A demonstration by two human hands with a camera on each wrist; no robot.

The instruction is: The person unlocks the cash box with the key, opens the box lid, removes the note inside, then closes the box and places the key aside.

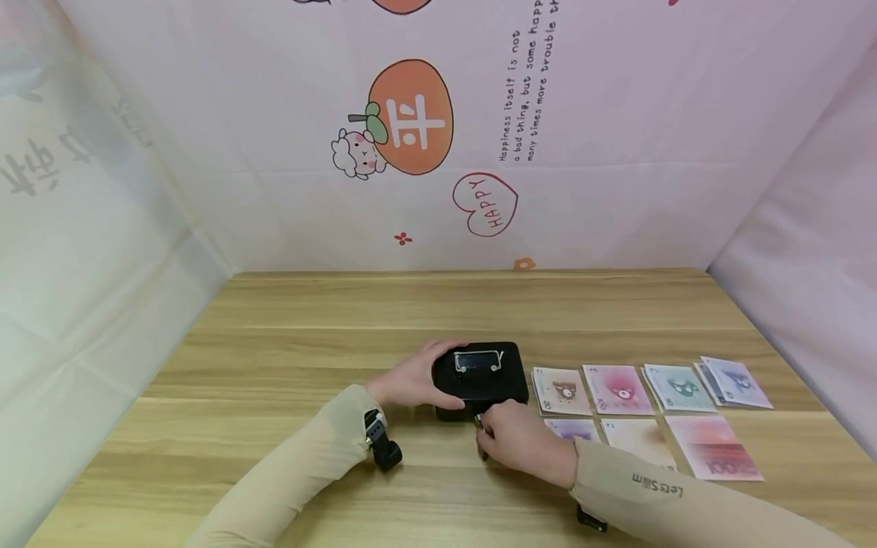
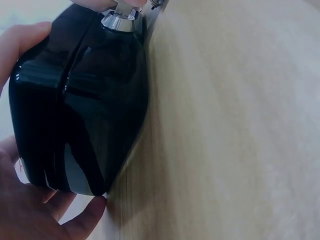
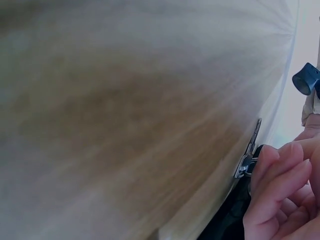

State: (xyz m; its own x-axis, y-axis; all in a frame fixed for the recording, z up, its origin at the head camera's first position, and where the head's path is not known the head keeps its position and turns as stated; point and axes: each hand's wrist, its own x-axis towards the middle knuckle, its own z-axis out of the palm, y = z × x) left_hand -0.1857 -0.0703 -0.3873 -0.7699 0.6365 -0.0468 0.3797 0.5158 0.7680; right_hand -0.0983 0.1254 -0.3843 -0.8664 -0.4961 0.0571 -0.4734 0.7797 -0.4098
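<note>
A black cash box (image 1: 510, 378) with a folding metal handle (image 1: 478, 359) on its lid stands on the table. My left hand (image 1: 416, 378) holds it by the left end, thumb at the front and fingers toward the back. In the left wrist view a silver lock (image 2: 120, 22) juts from the glossy front wall. My right hand (image 1: 524, 438) is at this lock, thumb and curled fingers pinching a key that they mostly cover. From its ring a second key (image 3: 256, 132) hangs, visible in the right wrist view. The lid looks closed.
Right of the box, small piles of play banknotes lie in two rows: brown (image 1: 563, 391), pink (image 1: 619, 390), green (image 1: 680, 388) and blue (image 1: 738, 383) behind, with a red note (image 1: 715, 449) in front. My right forearm partly covers the front row. Printed cloth walls surround the wooden table (image 1: 308, 304).
</note>
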